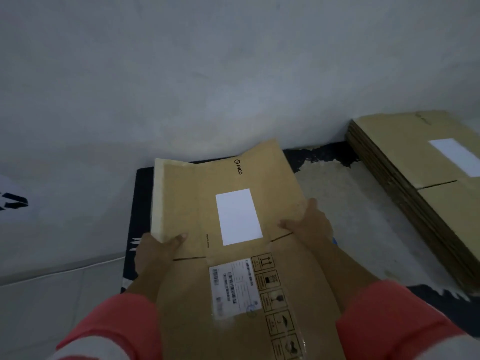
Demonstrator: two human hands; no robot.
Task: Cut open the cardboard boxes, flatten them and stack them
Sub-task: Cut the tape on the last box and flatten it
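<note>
a flattened cardboard box [228, 229] lay held out in front of the person, between both hands, above a dark mat [141, 203] spread on the floor against a pale wall [207, 74]. the box's far end tilted up toward the wall, with 1 long flap [159, 198] folded up along its left edge. its upper face carried a blank white label [238, 216], the printed word "pico" [238, 167], a barcoded shipping label [233, 287] and a column of handling symbols [275, 300] nearer the person.

to the right, well apart from the held box, a stack of flattened boxes [415, 183] rested on the mat's right side, its top sheet bearing another white label [457, 155]. between the box and the stack, the mat's dark surface had worn away to a pale, ragged patch [345, 203]. nothing stood between the box and the stack. light floor tiles [52, 294] showed at the lower left, and a white sheet with black marks [13, 201] lay at the left edge.

the left hand [155, 253] gripped the box's left edge, the thumb [179, 239] pressed on top and the other fingers hidden beneath the board. the right hand [309, 224] clamped the right edge, the thumb [285, 226] flat on the upper face and the fingers curled around the side, their tips out of sight. both arms wore coral-red sleeves [117, 326] pushed up the forearms.
</note>
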